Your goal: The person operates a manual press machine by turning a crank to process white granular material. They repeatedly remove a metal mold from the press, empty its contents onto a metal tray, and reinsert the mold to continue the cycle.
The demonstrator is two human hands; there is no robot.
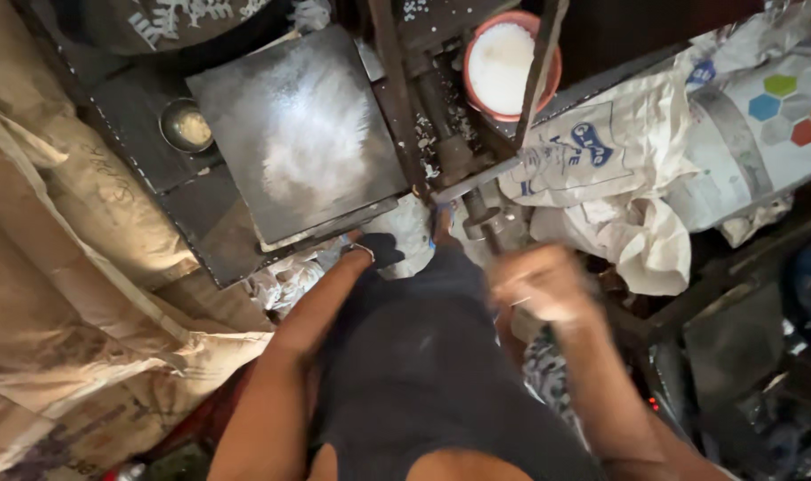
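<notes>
cramped and dim, the workshop is seen from straight above, crowded with dusty sacking and dark metal. nearest the camera is the person's own body in a dark sleeveless top (423,374), with both bare arms reaching forward from it. the left hand (379,248) wears a dark glove and rests on a crumpled white cloth or bag (412,233) just under the near edge of a flat metal plate (303,134); its fingers look curled down onto the cloth, though whether they grip it cannot be told. the right hand (541,283) is blurred in mid-air, just below the machine's metal shaft (486,218), and the blur hides whether its fingers are spread or closed. beside that hand, further right, white printed sacks (619,169) lie rumpled over a dark frame, and a pale drum with coloured hexagons (779,116) lies beyond them. to the left, brown sacking (76,267) is heaped in folds along the whole side. the metal plate is dusted with white powder at its middle and sits tilted on a dark bench. just left of it stands a small metal bowl (186,125) with something pale inside. farthest away, behind a rusty upright bar, an orange-rimmed bowl (510,64) holds white powder.
</notes>
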